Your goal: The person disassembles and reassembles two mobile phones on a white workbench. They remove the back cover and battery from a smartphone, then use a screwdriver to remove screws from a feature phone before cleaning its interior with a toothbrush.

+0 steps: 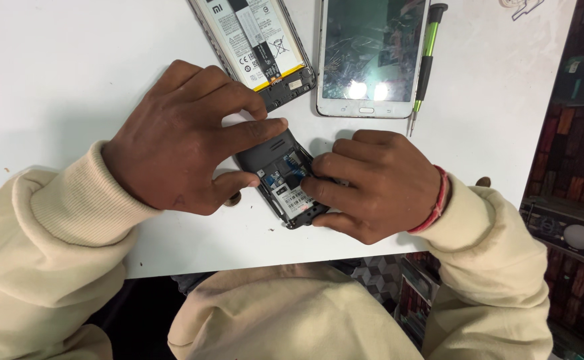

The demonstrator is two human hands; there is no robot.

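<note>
Left hand (178,143) curled over the upper end of a small dark phone (284,179), index finger and thumb pinching its edges to pin it flat on the white tabletop (72,73). Right hand (372,183) closed around the lower right side, fingertips dipping into the open back where a blue part and a white label with a dark code strip show. Beyond, well apart: an opened smartphone (255,43) with a white battery label and a yellow strip, a white tablet (370,57) face up, a green-handled screwdriver (425,63) just beside it.
</note>
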